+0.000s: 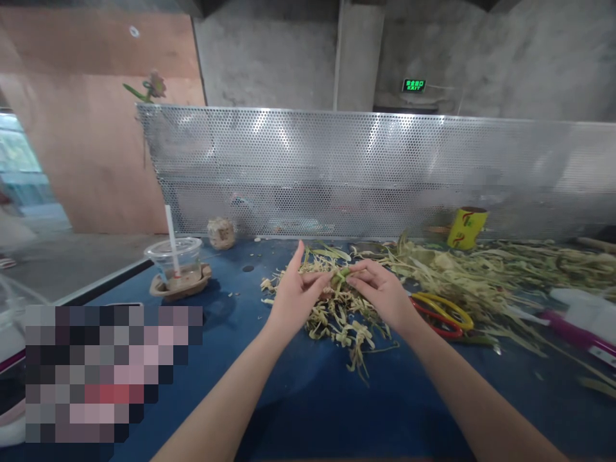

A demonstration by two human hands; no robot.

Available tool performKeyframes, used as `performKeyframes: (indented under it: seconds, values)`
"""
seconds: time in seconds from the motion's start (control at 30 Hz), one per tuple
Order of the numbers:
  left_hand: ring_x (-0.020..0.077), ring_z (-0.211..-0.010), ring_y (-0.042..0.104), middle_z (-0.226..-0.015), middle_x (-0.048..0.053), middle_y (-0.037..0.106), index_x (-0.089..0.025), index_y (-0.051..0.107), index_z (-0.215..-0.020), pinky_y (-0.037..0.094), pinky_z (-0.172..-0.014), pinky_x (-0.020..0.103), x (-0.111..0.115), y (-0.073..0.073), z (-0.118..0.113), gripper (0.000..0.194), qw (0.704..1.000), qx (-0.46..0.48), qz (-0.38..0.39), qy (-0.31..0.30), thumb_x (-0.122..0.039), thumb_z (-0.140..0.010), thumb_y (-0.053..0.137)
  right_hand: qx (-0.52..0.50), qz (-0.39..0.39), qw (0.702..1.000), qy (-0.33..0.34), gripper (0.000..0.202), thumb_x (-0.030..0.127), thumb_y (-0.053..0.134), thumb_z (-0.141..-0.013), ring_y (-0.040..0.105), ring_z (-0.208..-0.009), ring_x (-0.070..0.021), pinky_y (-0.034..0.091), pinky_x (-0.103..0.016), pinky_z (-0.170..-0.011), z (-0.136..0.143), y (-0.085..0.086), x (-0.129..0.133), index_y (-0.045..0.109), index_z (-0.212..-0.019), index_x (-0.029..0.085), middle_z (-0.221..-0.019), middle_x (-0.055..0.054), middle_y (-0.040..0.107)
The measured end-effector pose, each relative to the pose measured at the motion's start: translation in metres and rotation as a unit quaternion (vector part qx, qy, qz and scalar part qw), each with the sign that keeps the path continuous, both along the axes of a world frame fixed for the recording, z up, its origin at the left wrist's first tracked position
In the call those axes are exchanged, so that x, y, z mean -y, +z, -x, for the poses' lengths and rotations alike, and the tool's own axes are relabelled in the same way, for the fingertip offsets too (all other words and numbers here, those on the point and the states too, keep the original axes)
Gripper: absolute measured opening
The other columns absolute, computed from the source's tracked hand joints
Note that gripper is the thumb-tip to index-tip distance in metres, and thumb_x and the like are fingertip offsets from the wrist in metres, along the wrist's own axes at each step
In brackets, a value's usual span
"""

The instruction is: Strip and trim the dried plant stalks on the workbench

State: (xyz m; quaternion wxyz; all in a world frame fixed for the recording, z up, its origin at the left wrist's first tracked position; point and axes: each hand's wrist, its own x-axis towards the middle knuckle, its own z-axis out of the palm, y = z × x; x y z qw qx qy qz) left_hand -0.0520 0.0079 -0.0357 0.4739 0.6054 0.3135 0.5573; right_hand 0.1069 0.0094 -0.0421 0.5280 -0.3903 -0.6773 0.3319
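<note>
My left hand (294, 296) and my right hand (382, 292) meet over a heap of trimmings, each with its fingertips closed on a small green plant piece (341, 276). One digit of the left hand points upward, apart from the pinch. Fingers partly cover the plant piece, so its exact kind is unclear. Below lies the heap of pale, wilted plant trimmings (353, 333), spread on the blue tabletop (289, 410). Just beyond my right wrist rest scissors with red and yellow handles (445, 311), their blades hidden.
Long dry leaves and stalks (452, 273) cover the right side. Farther back stand a yellow roll (466, 228) and a perforated metal screen (308, 167). At left, a clear plastic cup (176, 256) with a straw sits in a cardboard holder (180, 289). A white-and-purple object (582, 321) lies far right.
</note>
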Motion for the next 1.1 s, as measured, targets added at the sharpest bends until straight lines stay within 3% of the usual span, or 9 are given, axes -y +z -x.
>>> performKeyframes:
  seconds: [0.13,0.23,0.43,0.57,0.73,0.8,0.9,1.03,1.1]
  values:
    - [0.0145,-0.07,0.061,-0.087,0.009,0.069,-0.016,0.002,-0.137,0.05,-0.062,0.027,0.001,0.005,0.001,0.097,1.0,0.021,0.012,0.003,-0.019,-0.066,0.067,-0.019,0.042,0.996,0.07,0.016,0.029,0.056,-0.075,0.06,-0.07,-0.0139,0.046,-0.029,-0.068,0.004,0.002,0.003,0.048,-0.086,0.022,-0.071,0.002,0.062]
    - [0.0138,-0.069,0.061,-0.084,0.008,0.069,-0.016,0.004,-0.137,0.049,-0.064,0.026,0.002,0.006,0.001,0.097,1.0,0.024,0.014,-0.001,-0.017,-0.065,0.068,-0.019,0.045,0.996,0.077,0.017,0.031,0.054,-0.077,0.058,-0.067,-0.013,0.044,-0.027,-0.065,0.005,0.0,0.003,0.047,-0.089,0.022,-0.067,0.003,0.061]
    - [0.0168,-0.073,0.061,-0.082,0.008,0.068,-0.018,0.006,-0.137,0.049,-0.069,0.032,0.0,-0.003,-0.001,0.094,0.999,-0.021,-0.018,0.018,-0.02,-0.066,0.067,0.015,0.005,0.999,-0.032,0.018,0.035,0.057,-0.073,0.051,-0.059,-0.0123,0.039,-0.026,-0.057,0.006,-0.002,0.002,0.051,-0.07,0.018,-0.064,0.0,0.056]
    - [0.0154,-0.065,0.059,-0.083,0.007,0.068,-0.022,0.008,-0.137,0.048,-0.066,0.034,-0.002,-0.009,-0.003,0.09,0.996,-0.07,-0.034,0.035,-0.026,-0.068,0.065,0.008,0.025,0.998,-0.061,0.021,0.036,0.059,-0.071,0.045,-0.053,-0.0103,0.036,-0.024,-0.052,0.008,-0.005,0.001,0.054,-0.065,0.016,-0.057,0.002,0.052]
    - [0.0175,-0.08,0.059,-0.099,0.011,0.065,-0.018,-0.006,-0.137,0.048,-0.068,0.03,-0.003,-0.011,-0.006,0.109,1.0,-0.014,0.014,0.02,-0.026,-0.061,0.071,-0.076,0.044,0.993,-0.082,0.026,0.041,0.062,-0.067,0.045,-0.048,-0.0086,0.035,-0.022,-0.048,0.006,-0.014,-0.007,0.056,-0.064,0.016,-0.055,0.003,0.053]
    - [0.0161,-0.07,0.06,-0.094,0.013,0.066,-0.013,-0.005,-0.137,0.047,-0.061,0.028,-0.004,-0.011,-0.007,0.11,0.999,-0.004,0.052,0.012,-0.024,-0.059,0.073,-0.126,0.032,0.989,-0.071,0.025,0.041,0.064,-0.066,0.049,-0.052,-0.0093,0.039,-0.023,-0.052,0.004,-0.016,-0.01,0.056,-0.066,0.017,-0.059,0.002,0.057]
    - [0.0112,-0.049,0.055,-0.07,0.007,0.068,-0.007,0.005,-0.137,0.045,-0.053,0.025,-0.004,-0.009,-0.007,0.101,0.998,0.003,0.07,0.004,-0.019,-0.061,0.071,-0.144,0.029,0.988,-0.04,0.025,0.04,0.064,-0.066,0.054,-0.059,-0.0113,0.044,-0.025,-0.059,0.0,-0.015,-0.012,0.06,-0.071,0.017,-0.066,-0.001,0.062]
    - [0.0085,-0.045,0.053,-0.066,0.002,0.068,-0.007,0.008,-0.136,0.044,-0.052,0.023,-0.003,-0.003,-0.005,0.095,0.995,0.064,0.073,0.012,-0.015,-0.063,0.068,-0.107,0.073,0.991,0.027,0.029,0.033,0.068,-0.063,0.061,-0.076,-0.0147,0.046,-0.029,-0.073,-0.001,-0.009,-0.01,0.06,-0.088,0.02,-0.081,-0.002,0.067]
    - [0.0075,-0.043,0.051,-0.065,0.001,0.067,-0.007,0.01,-0.136,0.043,-0.05,0.023,-0.003,-0.002,-0.004,0.094,0.994,0.082,0.071,0.014,-0.013,-0.062,0.068,-0.079,0.078,0.993,0.05,0.026,0.03,0.068,-0.063,0.061,-0.074,-0.0147,0.046,-0.03,-0.074,0.0,-0.006,-0.007,0.06,-0.086,0.02,-0.079,-0.001,0.067]
